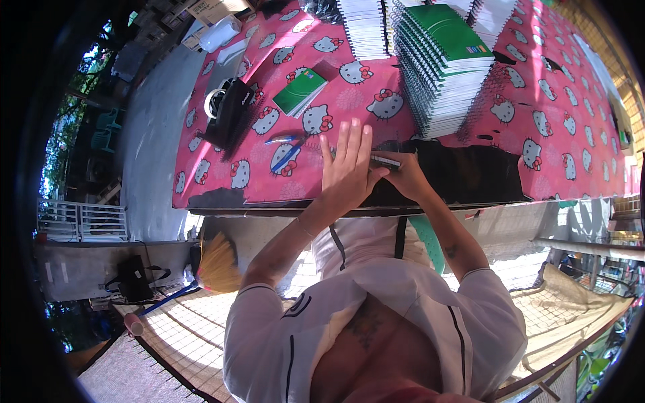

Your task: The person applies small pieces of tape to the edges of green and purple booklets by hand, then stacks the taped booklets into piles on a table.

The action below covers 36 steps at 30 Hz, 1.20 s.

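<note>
At the near edge of the table, my left hand [348, 168] is held with its fingers stretched out, its thumb side against a thin, notebook-like thing [385, 162]. That thing shows only its pale, narrow edge; the rest is hidden by my hands. My right hand [407, 180] grips it from the right with bent fingers. Two blue pens [287, 157] lie left of my left hand. Beyond them is a small green notebook [300, 92]. A tall stack of green spiral notebooks [443, 74] stands farther off to the right.
A pink cartoon-print cover [363, 94] lies over the table, with a black patch [470, 176] at its near edge. A black tape dispenser [232, 111] with a white roll stands left. White spiral-bound pads [363, 30] are at the back. A yellow broom [218, 265] is below left.
</note>
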### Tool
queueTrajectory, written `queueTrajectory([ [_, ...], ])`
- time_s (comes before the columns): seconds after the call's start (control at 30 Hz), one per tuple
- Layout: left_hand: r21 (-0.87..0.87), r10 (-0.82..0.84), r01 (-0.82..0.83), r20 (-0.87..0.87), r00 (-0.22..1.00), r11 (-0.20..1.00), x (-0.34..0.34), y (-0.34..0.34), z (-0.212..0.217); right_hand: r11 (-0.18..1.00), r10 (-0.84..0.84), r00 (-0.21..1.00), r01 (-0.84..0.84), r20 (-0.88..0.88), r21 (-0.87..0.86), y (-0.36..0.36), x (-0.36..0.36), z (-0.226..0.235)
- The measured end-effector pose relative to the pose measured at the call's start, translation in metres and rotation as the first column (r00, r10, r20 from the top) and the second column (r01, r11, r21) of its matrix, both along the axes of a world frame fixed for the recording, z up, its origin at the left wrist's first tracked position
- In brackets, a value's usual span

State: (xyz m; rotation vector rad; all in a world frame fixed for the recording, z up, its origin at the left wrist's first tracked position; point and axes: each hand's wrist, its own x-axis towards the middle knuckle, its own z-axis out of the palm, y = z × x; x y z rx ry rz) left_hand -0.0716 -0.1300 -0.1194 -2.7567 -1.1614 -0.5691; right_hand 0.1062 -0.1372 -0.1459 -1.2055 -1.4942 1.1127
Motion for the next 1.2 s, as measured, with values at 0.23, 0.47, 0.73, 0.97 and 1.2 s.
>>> queueTrajectory([
  [0.23,0.050,-0.011,0.010,0.028,1.000,0.999,0.008,-0.002,0.001,0.990,-0.003,0.999,-0.002,0.037,0.138,0.002,0.002,-0.004],
  [0.47,0.013,-0.095,0.094,0.074,0.993,0.995,-0.001,-0.014,0.005,0.997,0.015,0.999,-0.018,0.042,0.078,-0.002,0.001,0.001],
  [0.73,-0.018,-0.226,0.240,0.272,0.935,0.971,-0.006,0.025,0.033,0.993,0.034,0.999,-0.036,0.021,0.111,0.000,0.000,0.005],
  [0.97,-0.025,-0.307,0.320,0.221,0.926,0.947,-0.007,0.035,0.039,0.994,0.000,1.000,-0.002,0.018,0.108,0.000,-0.003,0.003],
  [1.2,-0.139,-0.340,0.386,0.269,0.901,0.912,-0.003,0.037,0.046,0.994,-0.001,1.000,-0.003,0.031,0.113,0.001,-0.002,-0.002],
])
